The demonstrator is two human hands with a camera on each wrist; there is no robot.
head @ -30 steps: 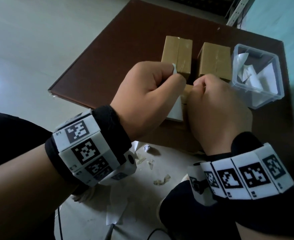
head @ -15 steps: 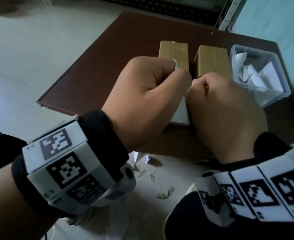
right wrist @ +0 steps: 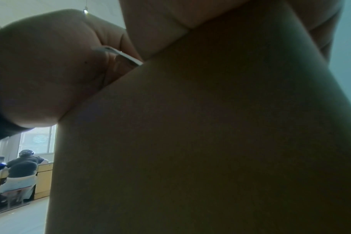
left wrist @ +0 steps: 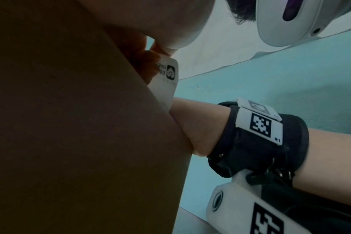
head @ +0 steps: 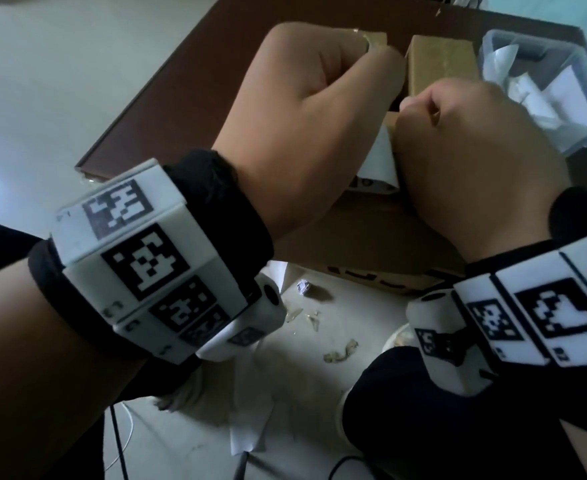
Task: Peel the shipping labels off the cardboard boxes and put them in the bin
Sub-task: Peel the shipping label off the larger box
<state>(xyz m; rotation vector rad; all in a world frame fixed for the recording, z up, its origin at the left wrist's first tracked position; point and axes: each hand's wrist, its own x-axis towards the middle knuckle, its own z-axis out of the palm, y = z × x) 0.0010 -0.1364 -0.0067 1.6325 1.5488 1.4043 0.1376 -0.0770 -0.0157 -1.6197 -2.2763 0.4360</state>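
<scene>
I hold a cardboard box (head: 354,230) upright at the table's near edge. A white shipping label (head: 378,161) clings to its face between my hands. My left hand (head: 382,60) is curled in a fist and pinches the label's lifted top corner; in the left wrist view the label (left wrist: 166,79) stands off the box (left wrist: 70,126). My right hand (head: 413,109) grips the box's top edge beside the label. From the right wrist view the label (right wrist: 120,55) runs as a thin strip from the box (right wrist: 210,142) into my left hand (right wrist: 40,71).
A clear plastic bin (head: 583,98) holding white peeled labels stands at the table's far right. Two more cardboard boxes stand behind my hands, one (head: 441,67) in plain sight, the other (head: 378,38) mostly hidden. Paper scraps (head: 340,351) lie on the floor below.
Both hands and the held box now fill more of the head view and sit nearer the camera. The grips on label and box look the same.
</scene>
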